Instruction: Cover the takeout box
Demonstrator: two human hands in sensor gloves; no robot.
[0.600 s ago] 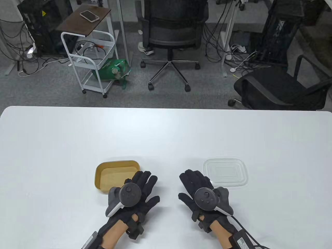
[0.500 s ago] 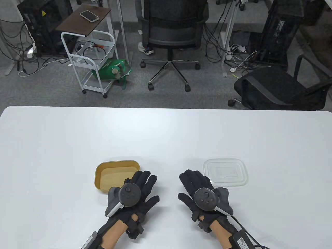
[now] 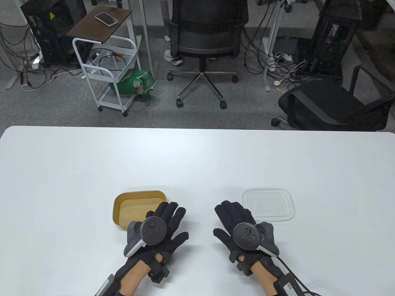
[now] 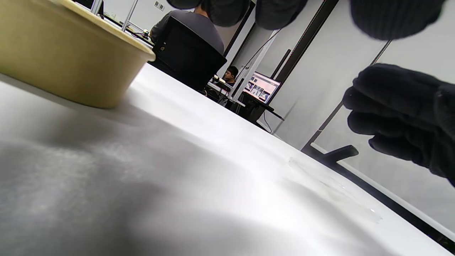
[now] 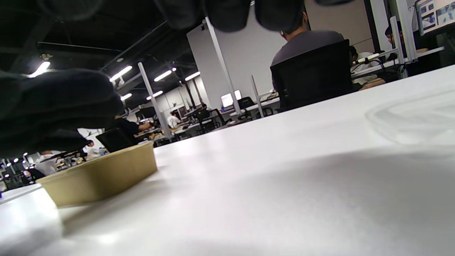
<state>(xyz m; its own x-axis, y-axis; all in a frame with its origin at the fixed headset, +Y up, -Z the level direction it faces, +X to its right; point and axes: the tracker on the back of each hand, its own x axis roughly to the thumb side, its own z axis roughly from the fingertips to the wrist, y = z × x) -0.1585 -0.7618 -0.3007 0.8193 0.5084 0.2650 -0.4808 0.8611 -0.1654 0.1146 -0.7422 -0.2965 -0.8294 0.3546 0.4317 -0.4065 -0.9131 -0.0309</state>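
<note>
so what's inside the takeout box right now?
The takeout box shows only its bare brown floor. The left hand hides its near-right corner. The clear lid lies apart on the table.

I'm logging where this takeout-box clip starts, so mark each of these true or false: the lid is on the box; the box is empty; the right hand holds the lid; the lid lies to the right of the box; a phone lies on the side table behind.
1. The clear lid is on the brown takeout box. False: it lies flat on the white table, apart from the box.
2. The box is empty. True.
3. The right hand holds the lid. False: its fingers are spread and hold nothing.
4. The lid lies to the right of the box. True.
5. A phone lies on the side table. True.
</note>
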